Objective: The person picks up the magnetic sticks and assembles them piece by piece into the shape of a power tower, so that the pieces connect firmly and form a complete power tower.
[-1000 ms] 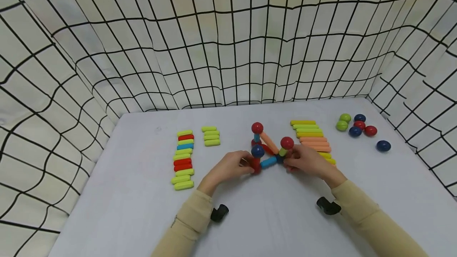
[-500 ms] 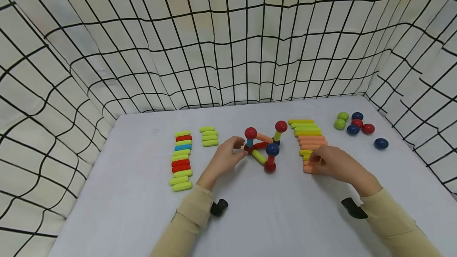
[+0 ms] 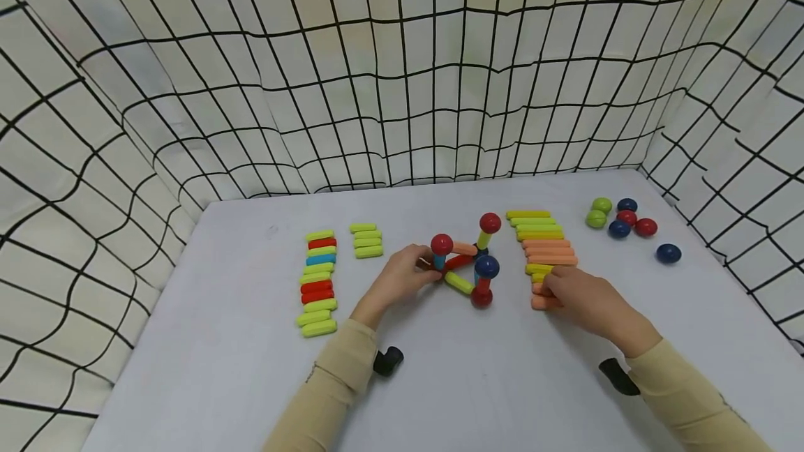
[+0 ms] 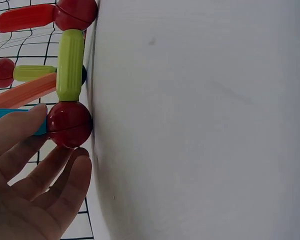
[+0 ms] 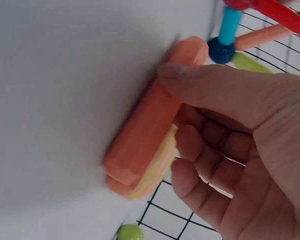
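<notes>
Operator: What has altered in the last half second?

Spotter: Black cord netting [image 3: 402,77] over pale cloth [image 3: 421,93] stands behind the smooth white counter [image 3: 213,354]; both look the same. Mid-counter, between the column of short rods [image 3: 317,286] on your left and the row of rods [image 3: 549,252] on your right, your rod-and-ball frame [image 3: 460,261] has turned a little: its blue-topped corner sits farther right.

Operator: And my hands?

Spotter: Your right hand [image 3: 593,302] was parted over the row's near end; now its fingers pinch an orange rod [image 5: 145,127], thumb across its face, index tip hidden behind. I can't tell whether it is lifted. Your left hand [image 3: 400,277] was loosely spread beside the frame; now its fingers pinch the blue upright rod [image 4: 2,114], just above a red base ball [image 4: 70,125].

Operator: Surfaces?

Spotter: The frame's green rod [image 4: 70,65] has lengthwise grooves, while your orange one looks smooth, blunt and rounded at the ends. The red base ball is glossy, with a seam around it. Smallest, seven loose balls [image 3: 627,217] lie at the far right.
</notes>
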`<state>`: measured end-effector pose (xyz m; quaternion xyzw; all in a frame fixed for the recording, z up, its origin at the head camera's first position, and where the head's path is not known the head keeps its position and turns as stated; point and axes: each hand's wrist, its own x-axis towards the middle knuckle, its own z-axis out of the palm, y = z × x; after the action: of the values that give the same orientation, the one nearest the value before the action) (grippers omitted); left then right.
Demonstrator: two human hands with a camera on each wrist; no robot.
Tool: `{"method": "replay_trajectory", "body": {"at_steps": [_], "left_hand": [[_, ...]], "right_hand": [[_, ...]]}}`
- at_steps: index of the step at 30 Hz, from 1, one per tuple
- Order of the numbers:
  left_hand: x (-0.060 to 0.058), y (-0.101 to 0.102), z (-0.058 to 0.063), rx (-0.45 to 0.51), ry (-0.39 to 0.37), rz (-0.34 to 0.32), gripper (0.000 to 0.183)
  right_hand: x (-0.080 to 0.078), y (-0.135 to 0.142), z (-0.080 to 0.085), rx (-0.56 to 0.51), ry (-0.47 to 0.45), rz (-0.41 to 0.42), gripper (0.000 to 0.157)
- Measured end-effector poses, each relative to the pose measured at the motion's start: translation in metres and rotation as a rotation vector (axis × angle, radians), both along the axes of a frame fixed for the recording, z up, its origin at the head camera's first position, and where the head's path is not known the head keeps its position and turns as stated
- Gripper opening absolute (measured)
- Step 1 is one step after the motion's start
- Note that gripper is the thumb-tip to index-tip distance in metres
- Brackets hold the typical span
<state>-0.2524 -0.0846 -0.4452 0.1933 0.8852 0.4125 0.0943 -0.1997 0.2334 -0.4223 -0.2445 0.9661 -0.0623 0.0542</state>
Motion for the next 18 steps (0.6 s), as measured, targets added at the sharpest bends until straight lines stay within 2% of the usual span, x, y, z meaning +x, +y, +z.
{"method": "replay_trajectory", "body": {"at_steps": [2, 6, 9, 13, 15, 18], "left_hand": [[-0.001, 0.001, -0.002, 0.002, -0.006, -0.006, 0.026], [0.0, 0.004, -0.004, -0.003, -0.017, -0.002, 0.03], [0.002, 0.007, -0.003, -0.01, -0.027, 0.002, 0.033], [0.003, 0.008, -0.003, -0.013, -0.005, -0.02, 0.029], [0.003, 0.009, -0.003, -0.021, 0.027, -0.029, 0.026], [0.005, 0.009, -0.001, -0.024, 0.031, -0.02, 0.026]], "right_hand": [[-0.004, -0.004, 0.003, -0.08, -0.031, 0.008, 0.015], [-0.019, -0.013, 0.008, -0.386, -0.161, 0.008, 0.01], [-0.028, -0.022, 0.007, -0.568, -0.267, -0.082, 0.019], [-0.035, -0.034, 0.006, -0.72, -0.393, -0.267, 0.039], [-0.038, -0.038, 0.005, -0.781, -0.439, -0.304, 0.042], [-0.042, -0.043, 0.004, -0.832, -0.474, -0.305, 0.044]]}}
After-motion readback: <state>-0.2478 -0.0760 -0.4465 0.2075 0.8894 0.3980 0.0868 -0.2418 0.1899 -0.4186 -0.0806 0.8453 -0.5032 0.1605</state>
